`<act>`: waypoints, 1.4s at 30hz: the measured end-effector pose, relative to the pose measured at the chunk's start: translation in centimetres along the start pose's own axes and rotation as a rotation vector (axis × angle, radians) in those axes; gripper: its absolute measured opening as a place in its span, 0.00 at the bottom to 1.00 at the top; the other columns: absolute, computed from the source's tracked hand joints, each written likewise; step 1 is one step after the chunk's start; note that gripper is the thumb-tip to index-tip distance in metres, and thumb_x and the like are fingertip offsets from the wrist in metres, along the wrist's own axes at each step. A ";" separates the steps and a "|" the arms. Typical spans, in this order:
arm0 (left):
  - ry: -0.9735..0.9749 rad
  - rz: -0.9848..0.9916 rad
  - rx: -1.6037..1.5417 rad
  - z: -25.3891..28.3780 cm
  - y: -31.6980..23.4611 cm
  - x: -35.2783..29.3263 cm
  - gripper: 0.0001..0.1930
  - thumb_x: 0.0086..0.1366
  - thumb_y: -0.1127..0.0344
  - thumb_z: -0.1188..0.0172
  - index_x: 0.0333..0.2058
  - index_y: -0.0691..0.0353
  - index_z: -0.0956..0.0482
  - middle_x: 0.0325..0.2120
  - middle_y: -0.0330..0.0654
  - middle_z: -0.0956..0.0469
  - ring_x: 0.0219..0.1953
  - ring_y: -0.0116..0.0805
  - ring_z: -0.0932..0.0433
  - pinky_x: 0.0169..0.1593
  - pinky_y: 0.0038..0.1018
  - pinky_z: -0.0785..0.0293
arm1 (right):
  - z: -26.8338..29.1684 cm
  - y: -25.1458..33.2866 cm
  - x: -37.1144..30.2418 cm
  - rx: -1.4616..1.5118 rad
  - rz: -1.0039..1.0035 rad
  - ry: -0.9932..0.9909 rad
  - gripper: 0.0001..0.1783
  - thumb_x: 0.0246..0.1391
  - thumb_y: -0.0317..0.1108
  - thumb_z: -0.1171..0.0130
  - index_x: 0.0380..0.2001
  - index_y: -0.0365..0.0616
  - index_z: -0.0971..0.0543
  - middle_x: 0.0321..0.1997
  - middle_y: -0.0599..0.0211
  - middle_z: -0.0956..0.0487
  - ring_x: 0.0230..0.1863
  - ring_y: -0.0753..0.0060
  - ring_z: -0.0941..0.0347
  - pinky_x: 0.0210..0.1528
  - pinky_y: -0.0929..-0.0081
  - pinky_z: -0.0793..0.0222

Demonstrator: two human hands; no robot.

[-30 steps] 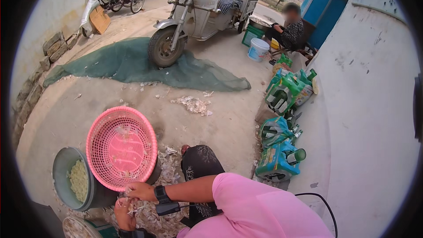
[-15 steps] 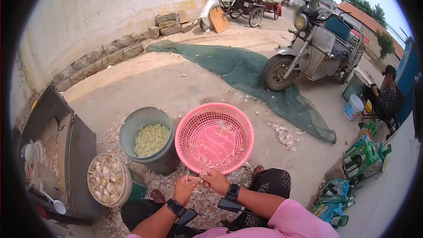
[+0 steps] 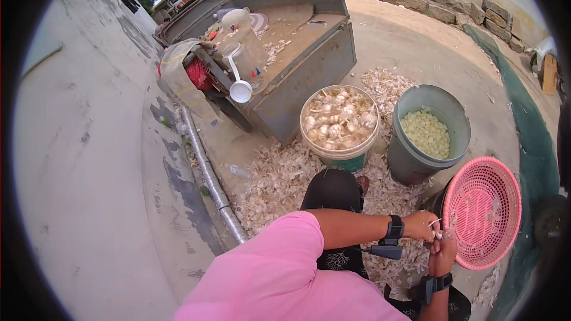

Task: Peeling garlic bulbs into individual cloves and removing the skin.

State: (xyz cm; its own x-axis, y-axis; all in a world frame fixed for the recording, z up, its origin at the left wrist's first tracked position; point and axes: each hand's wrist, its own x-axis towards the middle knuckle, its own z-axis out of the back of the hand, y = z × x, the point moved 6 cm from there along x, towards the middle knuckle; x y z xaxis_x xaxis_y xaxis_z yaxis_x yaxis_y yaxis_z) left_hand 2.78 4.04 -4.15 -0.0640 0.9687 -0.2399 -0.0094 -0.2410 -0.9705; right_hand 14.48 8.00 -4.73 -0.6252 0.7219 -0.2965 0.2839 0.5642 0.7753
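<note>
My hands meet beside the near-left rim of a pink plastic basket (image 3: 479,226). Fingertips of both my left hand (image 3: 420,226) and my right hand (image 3: 444,255) are closed round a small white piece of garlic (image 3: 438,235). A thin pale strip sticks out by the left fingers; whether it is a stem or a blade I cannot tell. A few papery skins lie in the otherwise bare basket. Left of it, a grey bucket (image 3: 429,160) contains peeled garlic cloves (image 3: 426,134) in liquid. Farther left, whole garlic bulbs (image 3: 339,120) fill a white-rimmed bucket (image 3: 369,148).
Garlic skins (image 3: 276,184) cover the ground round my legs and the buckets. A grey metal cart bed (image 3: 315,77) stands beyond, with a white ladle (image 3: 240,91) hanging at its corner. A silvery pipe (image 3: 208,172) runs along the left wall (image 3: 101,142). Green netting (image 3: 529,137) lies to the right.
The view has swung left, so the basket and buckets now appear farther right and the cart bed shows more fully. My hands stay together on the garlic beside the basket.
</note>
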 end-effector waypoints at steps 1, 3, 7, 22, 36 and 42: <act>-0.010 -0.004 0.085 0.4 -0.2 -0.2 0.10 0.41 0.68 0.40 0.26 0.62 0.26 0.22 0.40 0.26 0.24 0.27 0.27 0.27 0.24 0.32 | -0.2 -0.1 0.1 0.007 -0.007 0.020 0.02 0.53 0.29 0.52 0.28 0.45 0.34 0.21 0.76 0.32 0.14 0.89 0.44 0.14 0.90 0.51; -0.075 -0.057 0.149 1.4 -0.8 -0.8 0.08 0.41 0.68 0.42 0.24 0.61 0.25 0.20 0.42 0.26 0.23 0.31 0.27 0.27 0.27 0.32 | -0.7 -0.2 0.4 -0.042 0.008 0.065 0.03 0.53 0.30 0.52 0.28 0.46 0.35 0.22 0.76 0.32 0.14 0.90 0.45 0.15 0.91 0.51; -0.113 -0.077 0.262 2.0 -0.9 -1.5 0.06 0.43 0.69 0.46 0.24 0.61 0.25 0.18 0.43 0.26 0.24 0.37 0.25 0.28 0.31 0.32 | -1.3 -0.7 0.5 -0.026 -0.052 0.096 0.04 0.53 0.31 0.51 0.27 0.48 0.35 0.22 0.77 0.34 0.14 0.89 0.45 0.15 0.91 0.51; -0.186 -0.108 -0.459 5.3 -2.6 -0.9 0.13 0.45 0.76 0.37 0.32 0.63 0.28 0.27 0.37 0.26 0.27 0.24 0.28 0.32 0.19 0.31 | -1.3 -3.9 0.3 -0.860 -0.136 0.457 0.16 0.31 0.17 0.55 0.28 0.40 0.25 0.43 0.65 0.29 0.47 0.71 0.36 0.50 0.77 0.44; -0.004 -0.155 -0.595 5.3 -5.1 -0.8 0.16 0.54 0.75 0.45 0.43 0.64 0.31 0.36 0.44 0.26 0.30 0.29 0.28 0.34 0.22 0.31 | 1.1 -4.3 1.8 -0.772 -0.020 0.191 0.07 0.46 0.27 0.49 0.30 0.37 0.25 0.25 0.70 0.25 0.28 0.83 0.29 0.32 0.82 0.34; -0.001 -0.146 -0.604 5.1 -4.8 -0.9 0.16 0.54 0.75 0.45 0.43 0.66 0.31 0.36 0.45 0.26 0.30 0.28 0.27 0.34 0.22 0.31 | -0.1 -3.0 1.6 -0.671 0.052 0.135 0.07 0.48 0.26 0.50 0.32 0.37 0.26 0.28 0.71 0.25 0.29 0.84 0.30 0.33 0.85 0.35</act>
State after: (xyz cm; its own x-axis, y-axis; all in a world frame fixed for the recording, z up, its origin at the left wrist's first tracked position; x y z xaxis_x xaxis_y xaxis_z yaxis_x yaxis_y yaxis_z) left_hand -2.22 4.04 0.86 -0.1058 0.9889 -0.1039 0.5480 -0.0292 -0.8359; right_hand 12.56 7.45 -7.46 -0.7203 0.6608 -0.2110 -0.1687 0.1281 0.9773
